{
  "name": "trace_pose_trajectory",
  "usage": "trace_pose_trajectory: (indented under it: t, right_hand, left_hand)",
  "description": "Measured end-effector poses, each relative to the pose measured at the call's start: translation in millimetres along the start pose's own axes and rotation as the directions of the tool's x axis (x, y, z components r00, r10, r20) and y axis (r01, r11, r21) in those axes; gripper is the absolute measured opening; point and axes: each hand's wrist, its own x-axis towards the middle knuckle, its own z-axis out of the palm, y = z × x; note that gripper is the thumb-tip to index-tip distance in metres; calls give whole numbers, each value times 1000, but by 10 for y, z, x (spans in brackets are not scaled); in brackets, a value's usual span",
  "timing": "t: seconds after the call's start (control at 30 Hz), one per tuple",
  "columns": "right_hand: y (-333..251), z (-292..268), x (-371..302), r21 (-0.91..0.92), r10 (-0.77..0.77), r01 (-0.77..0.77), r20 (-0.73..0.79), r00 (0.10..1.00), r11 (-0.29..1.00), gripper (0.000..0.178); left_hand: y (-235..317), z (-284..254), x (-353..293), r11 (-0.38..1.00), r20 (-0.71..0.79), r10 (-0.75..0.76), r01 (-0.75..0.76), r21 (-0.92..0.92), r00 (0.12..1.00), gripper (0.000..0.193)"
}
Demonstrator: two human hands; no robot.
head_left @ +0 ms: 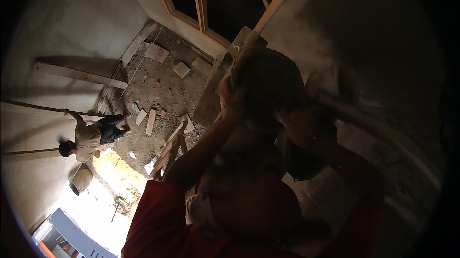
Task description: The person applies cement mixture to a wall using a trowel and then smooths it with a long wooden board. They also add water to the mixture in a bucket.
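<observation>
A dark round pan point(268, 83) is between my raised hands, beside pale planks point(208, 97). The fingers of my left hand point(232, 101) curl round its left edge. My right hand point(302, 126) is closed at its lower right edge, though deep shadow blurs the fingers. What lies in the pan, if anything, is too dark to make out. Just below my right hand is a dark, bucket-like shape point(304, 162), and I cannot tell whether the hand touches it.
A wooden window frame point(200, 2) is set in the wall above. On the rubble-strewn floor point(167, 85) lie several boards and blocks. At left, a person point(88, 138) in a cap has a hand on a timber beam point(28, 108). A drum-like container point(80, 181) stands near bright light.
</observation>
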Motion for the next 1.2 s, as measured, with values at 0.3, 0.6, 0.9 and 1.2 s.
trace_pose_trajectory:
  t: [0.3,0.6,0.9,1.2]
  right_hand:
    - [182,-199,-276,-483,-258,-29,-516,817,875,20]
    - [1047,-890,-419,-599,-187,-15,-274,943,801,32]
    - [462,-244,-460,124,438,-424,-116,892,897,52]
    - [120,-156,-759,-275,375,-362,-7,927,891,52]
  left_hand:
    - [-10,31,-139,998,-15,4,-3,61,1000,46]
    - [-21,45,-150,999,-13,-32,32,-4,999,45]
    - [26,-3,-93,992,14,-103,103,-75,995,48]
    - [-141,43,-155,998,-37,-49,48,-35,998,55]
